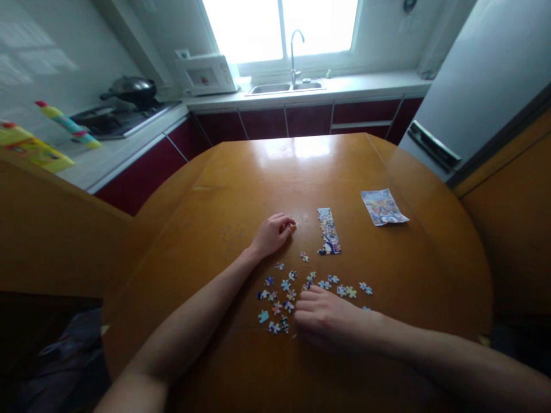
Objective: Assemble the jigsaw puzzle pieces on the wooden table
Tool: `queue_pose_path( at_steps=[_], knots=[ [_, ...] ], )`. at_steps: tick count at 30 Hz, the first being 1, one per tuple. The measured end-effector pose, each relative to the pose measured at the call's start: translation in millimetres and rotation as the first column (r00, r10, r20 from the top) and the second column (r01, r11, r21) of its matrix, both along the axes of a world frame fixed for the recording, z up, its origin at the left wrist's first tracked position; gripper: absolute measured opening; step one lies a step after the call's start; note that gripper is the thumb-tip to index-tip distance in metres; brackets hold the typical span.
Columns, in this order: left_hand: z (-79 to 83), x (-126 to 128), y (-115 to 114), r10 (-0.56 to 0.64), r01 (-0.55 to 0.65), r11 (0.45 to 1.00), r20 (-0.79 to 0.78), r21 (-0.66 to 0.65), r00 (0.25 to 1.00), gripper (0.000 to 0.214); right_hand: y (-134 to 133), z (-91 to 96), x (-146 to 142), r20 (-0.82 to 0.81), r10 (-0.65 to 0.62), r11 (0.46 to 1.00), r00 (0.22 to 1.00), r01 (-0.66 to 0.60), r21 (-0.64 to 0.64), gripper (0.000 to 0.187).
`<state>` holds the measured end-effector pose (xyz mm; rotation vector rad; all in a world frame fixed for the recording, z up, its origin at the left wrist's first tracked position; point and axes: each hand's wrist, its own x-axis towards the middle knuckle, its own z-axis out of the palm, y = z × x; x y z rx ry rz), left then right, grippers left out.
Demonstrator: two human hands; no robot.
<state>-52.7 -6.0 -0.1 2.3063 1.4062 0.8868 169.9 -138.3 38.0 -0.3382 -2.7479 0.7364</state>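
On the round wooden table [241,189], my left hand [272,233] rests with its fingers curled into a loose fist, left of an assembled strip of jigsaw pieces [329,231]. Whether it holds a piece is hidden. My right hand [323,320] lies palm down, fingers bent, with its fingertips among several loose puzzle pieces [284,292] scattered near the table's front. What its fingers hold, if anything, I cannot make out. A small printed picture card [383,206] lies to the right of the strip.
Behind the table runs a kitchen counter with a sink and tap [286,86], a microwave [207,74] and a stove with a pan [129,92]. A grey fridge [473,86] stands at right. Colourful bottles [64,123] sit on the left counter.
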Motion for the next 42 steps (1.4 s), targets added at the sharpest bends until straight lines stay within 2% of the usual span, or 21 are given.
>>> queue_pose_path(
  at_steps=[2,4,7,9,12,16,21,26,29,37,42],
  knots=[
    [3.7,4,-3,-0.024,0.022,0.998,0.028,0.063,0.999,0.016,13,-0.4,6,-0.096,-0.098,0.990,0.991,0.087,-0.109,0.008],
    [9.4,12,-9,-0.062,0.050,0.991,0.096,0.124,0.993,0.016,29,-1.0,15,-0.201,-0.257,0.945,0.945,0.202,-0.258,0.010],
    [19.6,26,-23,-0.173,0.147,0.981,0.234,0.123,0.957,0.012,55,-1.8,33,-0.213,-0.527,0.790,0.822,0.383,-0.478,0.007],
    [25.8,36,-33,-0.244,0.230,0.970,0.292,0.081,0.925,0.012,68,-2.4,43,-0.197,-0.609,0.722,0.768,0.434,-0.539,0.004],
    [33.1,45,-45,-0.288,0.298,0.955,0.294,0.011,0.912,0.010,78,-4.8,49,-0.176,-0.620,0.681,0.764,0.413,-0.605,0.007],
    [38.5,51,-54,-0.318,0.348,0.936,0.284,-0.061,0.905,0.011,75,-9.8,44,-0.171,-0.616,0.653,0.769,0.377,-0.657,0.011],
    [39.3,55,-57,-0.235,0.272,0.958,0.307,-0.085,0.922,0.010,72,-11.1,38,-0.201,-0.675,0.627,0.710,0.410,-0.662,0.017],
    [35.4,57,-57,-0.094,0.133,0.988,0.379,-0.078,0.921,0.009,73,-11.7,38,-0.180,-0.702,0.586,0.689,0.416,-0.696,0.016],
    [33.8,59,-59,-0.079,0.128,0.987,0.407,-0.094,0.910,0.010,74,-14.5,38,-0.185,-0.731,0.545,0.657,0.400,-0.736,0.016],
    [30.7,59,-58,-0.147,0.225,0.963,0.413,-0.147,0.899,0.027,76,-17.4,38,-0.233,-0.787,0.497,0.571,0.364,-0.788,0.021],
    [31.5,55,-55,-0.229,0.281,0.954,0.347,-0.106,0.909,0.018,76,-15.8,37,-0.245,-0.784,0.504,0.570,0.354,-0.787,0.025]
  ],
)
